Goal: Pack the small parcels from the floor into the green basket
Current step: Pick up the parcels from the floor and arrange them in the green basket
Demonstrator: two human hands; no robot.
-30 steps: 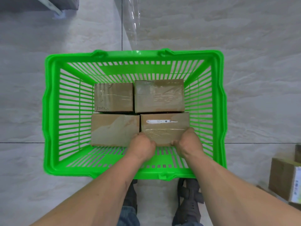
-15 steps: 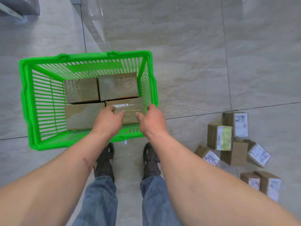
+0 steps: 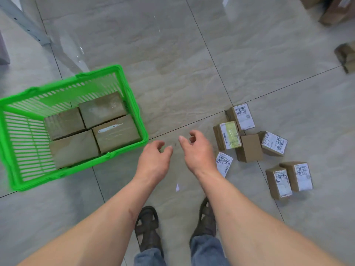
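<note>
The green basket [image 3: 132, 104] stands on the floor at the left and holds several brown parcels laid flat; the nearest right one [image 3: 117, 134] carries a white strip label. Both of my hands hover over bare tile to the right of the basket, empty. My left hand [image 3: 154, 162] has its fingers loosely curled and apart. My right hand [image 3: 197, 150] is open too, its knuckles close to a small labelled parcel [image 3: 223, 163]. Several more small brown parcels with white labels lie in a loose cluster at the right, among them one with a yellow-green label [image 3: 228, 135] and a plain one [image 3: 250, 147].
My two sandalled feet [image 3: 148, 229] stand below the hands. A grey metal leg [image 3: 25, 22] slants at the top left. Larger cartons sit at the top right corner [image 3: 338, 12] and right edge [image 3: 346, 54]. A scrap of white paper [image 3: 177, 187] lies on the tile.
Both hands let go of the parcel with the strip label in the basket and moved right, out over the floor. The view swung right, bringing the parcel cluster into sight.
</note>
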